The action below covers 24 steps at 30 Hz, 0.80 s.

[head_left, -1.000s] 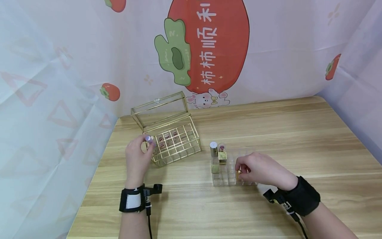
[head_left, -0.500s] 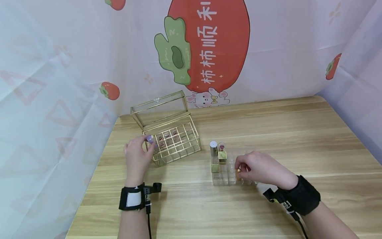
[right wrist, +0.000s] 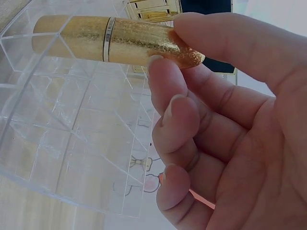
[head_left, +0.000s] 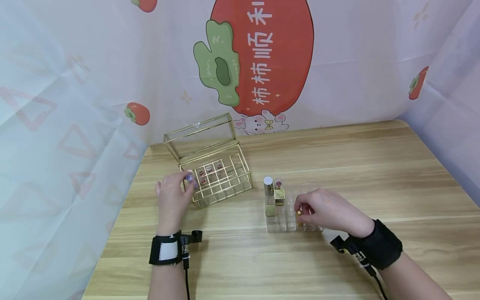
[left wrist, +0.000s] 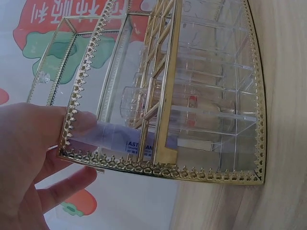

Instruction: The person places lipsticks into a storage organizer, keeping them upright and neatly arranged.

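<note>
My left hand [head_left: 173, 200] pinches a purple lipstick tube [left wrist: 112, 136] by its upper end. The tube stands in the leftmost part of the gold-framed glass box [head_left: 225, 191], passing through the gold grid in the left wrist view. My right hand [head_left: 328, 211] pinches the tapered end of a gold lipstick [right wrist: 86, 40] between thumb and index finger. The lower part of this lipstick sits inside a cell of the clear acrylic holder [head_left: 277, 228]. My other right fingers curl loosely beside the holder.
The box's glass lid [head_left: 200, 135] is raised towards the back. Several dark red-topped lipsticks [head_left: 209, 169] stand in its grid. In the acrylic holder are a silver-capped lipstick [head_left: 268, 186], a gold-capped one [head_left: 279, 196] and others. A printed cloth [head_left: 337, 96] hangs behind the table.
My left hand has lowered the purple lipstick tube a little, and its end now shows lower against the box's grid. My right hand keeps its grip on the gold lipstick, almost still.
</note>
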Motion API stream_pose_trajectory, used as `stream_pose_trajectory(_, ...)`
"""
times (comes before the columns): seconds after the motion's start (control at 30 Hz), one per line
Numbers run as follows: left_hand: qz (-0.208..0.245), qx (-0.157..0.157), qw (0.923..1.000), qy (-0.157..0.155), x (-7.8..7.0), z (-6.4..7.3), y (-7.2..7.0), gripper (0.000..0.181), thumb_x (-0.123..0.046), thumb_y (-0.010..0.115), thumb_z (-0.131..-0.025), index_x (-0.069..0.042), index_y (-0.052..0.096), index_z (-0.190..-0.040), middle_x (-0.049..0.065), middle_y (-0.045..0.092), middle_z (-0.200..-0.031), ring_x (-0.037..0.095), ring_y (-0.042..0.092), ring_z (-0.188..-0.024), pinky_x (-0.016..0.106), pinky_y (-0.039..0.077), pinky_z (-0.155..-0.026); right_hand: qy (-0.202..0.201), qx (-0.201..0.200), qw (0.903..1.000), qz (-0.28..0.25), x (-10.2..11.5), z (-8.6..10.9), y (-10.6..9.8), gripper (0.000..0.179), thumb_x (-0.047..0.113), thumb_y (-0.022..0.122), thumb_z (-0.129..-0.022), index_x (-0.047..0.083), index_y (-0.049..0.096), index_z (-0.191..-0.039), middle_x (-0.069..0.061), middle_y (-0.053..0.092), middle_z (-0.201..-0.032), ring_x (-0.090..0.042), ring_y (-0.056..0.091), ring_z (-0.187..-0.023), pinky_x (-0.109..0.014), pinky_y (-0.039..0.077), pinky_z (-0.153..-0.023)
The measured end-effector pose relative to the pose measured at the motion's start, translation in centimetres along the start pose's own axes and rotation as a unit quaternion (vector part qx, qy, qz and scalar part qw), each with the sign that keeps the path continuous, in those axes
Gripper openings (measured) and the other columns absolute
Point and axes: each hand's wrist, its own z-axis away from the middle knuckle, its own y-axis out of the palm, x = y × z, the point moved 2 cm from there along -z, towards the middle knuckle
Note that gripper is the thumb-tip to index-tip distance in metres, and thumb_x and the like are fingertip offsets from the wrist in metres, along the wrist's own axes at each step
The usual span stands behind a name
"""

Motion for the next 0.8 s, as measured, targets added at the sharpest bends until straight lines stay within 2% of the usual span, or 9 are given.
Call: stream_pose_trajectory(0.8,-0.003,0.026,0.9996,-0.014,-0.24,-0.02,-0.09,0.032,-0.016,0.075,-0.079,-0.006,0.068,-0.109,0.018,0.069,-0.11,0.038,0.054,-0.107,0.076,0.015,-0.099,-0.003,-0.006,1.0,-0.006,0.28,0.13,-0.36,0.012,0.021,0.076,-0.077,0.023,0.065,-0.08,0.015,0.051,-0.06,0.0,0.044,-0.053,-0.02,0.039,-0.049)
